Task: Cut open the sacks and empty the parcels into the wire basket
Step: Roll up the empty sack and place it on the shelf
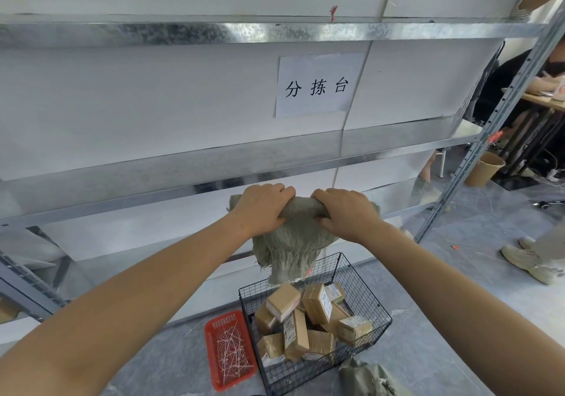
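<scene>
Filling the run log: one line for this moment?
left hand: grips sack | right hand: grips sack | sack: hangs over wire basket | parcels: piled in wire basket

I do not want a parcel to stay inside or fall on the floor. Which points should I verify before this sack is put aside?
1. Left hand and right hand both grip the sack: ok.
2. The sack's lower end hangs over the far side of the wire basket: ok.
3. Sack fully empty: cannot tell; it hangs limp, but its inside is hidden.
4. Parcels lie inside the basket, none visible on the floor: ok.
5. Red tray stands beside the basket, not under the sack: ok.
6. Floor free near the basket: not ok; a second sack lies at its near corner.
</scene>
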The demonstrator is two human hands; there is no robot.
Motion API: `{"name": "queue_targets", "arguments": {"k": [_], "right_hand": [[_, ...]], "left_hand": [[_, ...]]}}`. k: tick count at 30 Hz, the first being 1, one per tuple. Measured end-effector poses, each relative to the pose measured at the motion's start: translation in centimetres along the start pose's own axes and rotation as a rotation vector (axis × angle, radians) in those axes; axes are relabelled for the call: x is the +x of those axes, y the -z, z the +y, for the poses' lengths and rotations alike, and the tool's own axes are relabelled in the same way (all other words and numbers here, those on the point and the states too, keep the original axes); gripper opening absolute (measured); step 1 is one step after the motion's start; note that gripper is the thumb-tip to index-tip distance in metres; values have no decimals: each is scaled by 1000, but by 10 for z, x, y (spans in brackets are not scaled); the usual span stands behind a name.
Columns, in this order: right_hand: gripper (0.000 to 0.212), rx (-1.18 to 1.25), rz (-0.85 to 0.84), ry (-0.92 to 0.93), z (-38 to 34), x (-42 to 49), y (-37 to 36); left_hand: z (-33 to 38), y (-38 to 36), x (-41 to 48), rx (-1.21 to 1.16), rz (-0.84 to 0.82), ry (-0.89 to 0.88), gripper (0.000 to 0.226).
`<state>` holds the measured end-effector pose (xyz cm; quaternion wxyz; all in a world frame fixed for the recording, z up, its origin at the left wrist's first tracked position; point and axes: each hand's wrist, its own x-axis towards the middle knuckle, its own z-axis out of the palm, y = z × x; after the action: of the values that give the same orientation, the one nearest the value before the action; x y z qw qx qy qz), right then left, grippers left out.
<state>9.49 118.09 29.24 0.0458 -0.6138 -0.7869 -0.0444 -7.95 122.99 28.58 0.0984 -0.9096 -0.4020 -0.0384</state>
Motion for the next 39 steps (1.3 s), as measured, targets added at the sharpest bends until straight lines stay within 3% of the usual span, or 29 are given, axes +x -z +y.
{"name": "queue_targets", "arguments": {"k": [5, 7, 9, 12, 16, 18, 22, 26, 29, 33, 36, 39], "right_hand": [[30, -106, 261, 99, 2, -6, -14], [34, -137, 366, 133, 3, -9, -20], [33, -125, 430, 148, 3, -11, -26], [41, -91, 360, 89, 0, -11, -26], [72, 90, -54, 8, 0, -8, -15], [78, 241, -149, 0, 2, -7, -9], [73, 248, -190, -46, 10, 1, -5], [43, 265, -157, -60, 8, 3, -6], [28, 172, -50, -54, 2, 2, -4], [28, 8, 173, 40, 1, -2, -9], [35, -13, 323, 81, 3, -5, -17], [35, 42, 372, 59, 0, -7, -23]], "left_hand": [[-8, 13, 1, -381, -394, 21, 53], [-12, 17, 2, -501, -441, 27, 56], [-16, 19, 4, -474, -436, 15, 56], [-14, 15, 5, -389, -357, 26, 53], [-9, 10, 4, -233, -164, 42, 45], [-8, 8, 2, -90, -77, -17, 42], [-10, -2, -3, 42, 84, -91, 42], [-11, -5, -6, 157, 233, -121, 51], [-8, -5, -4, 175, 55, -69, 52], [-12, 7, -3, -127, -162, -39, 68], [-16, 18, -5, -433, -234, -18, 49], [-18, 26, -6, -361, -278, -5, 32]]}}
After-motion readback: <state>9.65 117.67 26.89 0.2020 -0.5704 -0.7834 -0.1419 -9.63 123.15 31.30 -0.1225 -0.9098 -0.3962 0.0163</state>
